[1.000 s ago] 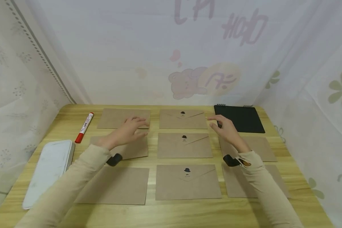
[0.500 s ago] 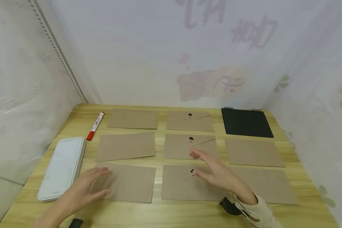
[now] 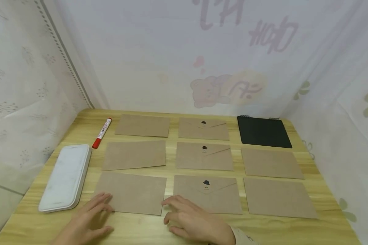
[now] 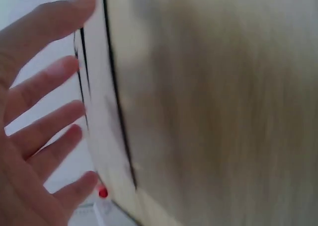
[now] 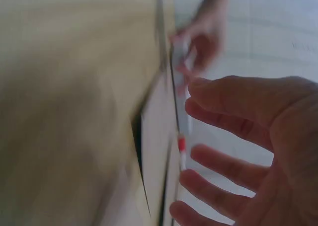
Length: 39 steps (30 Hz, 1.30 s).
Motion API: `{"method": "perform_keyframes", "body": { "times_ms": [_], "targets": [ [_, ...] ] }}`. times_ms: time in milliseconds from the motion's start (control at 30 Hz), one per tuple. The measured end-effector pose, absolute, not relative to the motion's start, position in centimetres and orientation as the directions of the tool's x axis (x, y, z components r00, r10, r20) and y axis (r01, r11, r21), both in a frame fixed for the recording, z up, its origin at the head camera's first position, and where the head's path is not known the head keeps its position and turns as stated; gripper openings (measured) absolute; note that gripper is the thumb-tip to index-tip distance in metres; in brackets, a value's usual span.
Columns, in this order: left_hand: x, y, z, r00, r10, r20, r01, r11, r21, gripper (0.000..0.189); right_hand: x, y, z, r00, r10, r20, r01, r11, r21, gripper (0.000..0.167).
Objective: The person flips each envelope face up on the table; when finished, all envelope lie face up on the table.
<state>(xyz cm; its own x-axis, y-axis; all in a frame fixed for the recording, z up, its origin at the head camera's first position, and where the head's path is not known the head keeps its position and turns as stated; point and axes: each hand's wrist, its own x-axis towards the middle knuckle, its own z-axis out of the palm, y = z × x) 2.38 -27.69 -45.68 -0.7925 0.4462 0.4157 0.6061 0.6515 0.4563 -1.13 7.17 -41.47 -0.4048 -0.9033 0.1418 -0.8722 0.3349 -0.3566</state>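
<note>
Brown paper envelopes lie in three rows on the table. My left hand [image 3: 87,219] is at the lower left corner of the front left envelope [image 3: 132,194], fingers loosely bent and holding nothing. My right hand [image 3: 196,219] is over the lower edge of the front middle envelope [image 3: 208,192], which bears a hat print; its fingertips point at the front left envelope's right edge. Whether either hand touches paper, I cannot tell. Both wrist views show spread fingers, the left hand [image 4: 39,97] and the right hand [image 5: 248,146] holding nothing.
A white flat case [image 3: 65,177] lies at the left, with a red-capped marker [image 3: 102,132] behind it. A black spiral notebook [image 3: 264,132] is at the back right. Printed cloth [image 3: 159,51] hangs around the wooden table [image 3: 141,231].
Both hands have come back toward the table's front edge from over the rear rows. The right hand has also moved left. The envelopes stay in their rows; the head view has shifted slightly.
</note>
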Motion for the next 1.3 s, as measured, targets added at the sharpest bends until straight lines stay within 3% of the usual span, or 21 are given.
{"method": "perform_keyframes", "body": {
  "times_ms": [133, 300, 400, 600, 700, 833, 1033, 1233, 1300],
  "targets": [
    [2.3, -26.5, -46.0, -0.823, 0.415, 0.388, 0.566, 0.654, 0.502, 0.048, -0.2, 5.2, -42.1, -0.348, -0.932, 0.099, -0.903, 0.305, -0.302, 0.013],
    [2.1, -25.7, -46.2, -0.858, 0.376, 0.35, 0.508, 0.726, 0.464, 0.066, 0.2, 3.7, -43.2, -0.406, -0.911, 0.078, -0.91, 0.394, -0.129, 0.007],
    [2.0, -25.6, -46.2, -0.88, 0.356, 0.314, 0.468, 0.76, 0.451, 0.075, 0.2, 3.2, -43.8, -0.437, -0.894, 0.095, -0.899, 0.435, -0.039, 0.017],
    [1.8, -25.2, -46.1, -0.898, 0.325, 0.297, 0.427, 0.81, 0.401, 0.074, -0.3, 2.0, -44.5, -0.433, -0.886, 0.167, -0.887, 0.451, 0.095, 0.018],
    [1.7, -25.1, -46.1, -0.9, 0.319, 0.295, 0.42, 0.816, 0.397, 0.071, -0.6, 1.6, -44.7, -0.425, -0.884, 0.195, -0.876, 0.456, 0.157, 0.031],
    [1.7, -24.9, -45.9, -0.921, 0.28, 0.27, 0.374, 0.829, 0.416, 0.067, -0.9, 1.3, -44.8, -0.44, -0.877, 0.195, -0.865, 0.472, 0.17, 0.045],
    [1.7, -24.9, -46.0, -0.917, 0.266, 0.297, 0.374, 0.832, 0.409, 0.067, -1.2, 0.9, -45.1, -0.457, -0.858, 0.232, -0.848, 0.5, 0.178, 0.039],
    [1.7, -24.8, -46.2, -0.895, 0.279, 0.349, 0.407, 0.831, 0.38, 0.067, -1.4, 0.7, -45.2, -0.425, -0.852, 0.305, -0.872, 0.476, 0.115, 0.01],
    [1.7, -24.8, -46.2, -0.887, 0.282, 0.365, 0.417, 0.829, 0.373, 0.064, -1.4, 0.8, -45.0, -0.406, -0.856, 0.319, -0.886, 0.454, 0.092, 0.007]
  ]
}}
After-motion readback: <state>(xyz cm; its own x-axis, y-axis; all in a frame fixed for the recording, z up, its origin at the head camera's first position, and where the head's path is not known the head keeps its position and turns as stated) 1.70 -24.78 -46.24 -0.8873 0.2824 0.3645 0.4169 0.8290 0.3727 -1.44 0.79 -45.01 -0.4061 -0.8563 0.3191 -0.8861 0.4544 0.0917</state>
